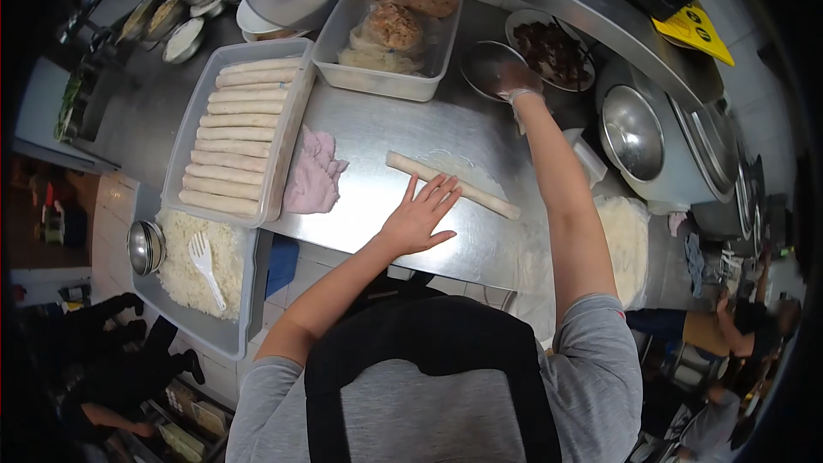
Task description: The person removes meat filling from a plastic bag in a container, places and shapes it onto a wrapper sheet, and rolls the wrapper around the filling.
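Observation:
A long pale filled roll (pixel 487 198) lies slantwise on the steel table, with a wet whitish smear beside it. My left hand (pixel 420 216) is bare, its fingers spread, and the fingertips rest on the middle of this roll. At the back, my right hand (pixel 519 82), in a clear plastic glove, reaches into a small metal bowl (pixel 482 65). Its fingers are blurred, so what they hold cannot be made out. Just behind that bowl stands a white bowl of dark brown food (pixel 553 50).
Left stands a plastic tub of similar rolls (pixel 296 133), beside a pink cloth (pixel 315 173). A tub with bagged filling (pixel 377 86) is behind. A bin of white grains (pixel 176 266) holds a white fork (pixel 206 270). Pale sheets (pixel 624 236) lie right. Other people are nearby.

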Motion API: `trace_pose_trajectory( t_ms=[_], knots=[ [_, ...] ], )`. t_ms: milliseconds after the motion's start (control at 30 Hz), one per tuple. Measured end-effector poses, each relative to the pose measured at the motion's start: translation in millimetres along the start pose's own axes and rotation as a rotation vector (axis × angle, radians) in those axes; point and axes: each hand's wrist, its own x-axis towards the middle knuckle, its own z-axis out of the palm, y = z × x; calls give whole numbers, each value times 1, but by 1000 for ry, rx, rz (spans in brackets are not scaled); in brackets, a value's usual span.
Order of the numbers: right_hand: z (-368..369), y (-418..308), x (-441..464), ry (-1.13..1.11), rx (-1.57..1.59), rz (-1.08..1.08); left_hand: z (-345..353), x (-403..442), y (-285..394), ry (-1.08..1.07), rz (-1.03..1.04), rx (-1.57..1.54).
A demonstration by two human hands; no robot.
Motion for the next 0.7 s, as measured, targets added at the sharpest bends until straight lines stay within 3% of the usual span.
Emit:
trace_pose_trajectory(
  t_ms=[67,133,200,333,400,467,533,667,700],
  knots=[
    [33,14,31,50,-107,-75,-1,0,0,8,-8,-5],
    [17,18,30,60,-80,-134,-1,-2,-1,2,-11,-16],
    [-28,13,-2,11,98,-107,0,-1,0,10,0,-2],
    [-41,26,-41,88,243,-112,1,0,0,21,-3,1],
    [-26,37,-59,-181,487,-272,1,0,2,27,3,10],
    [4,40,-87,-205,537,-389,-1,0,3,24,-10,17],
    [20,35,-117,-305,203,-403,0,0,3,34,-7,14],
    [64,38,-131,-352,40,-421,-4,0,5,29,-7,41],
    [65,31,-129,-323,117,-310,-4,1,6,12,-13,58]
  ],
)
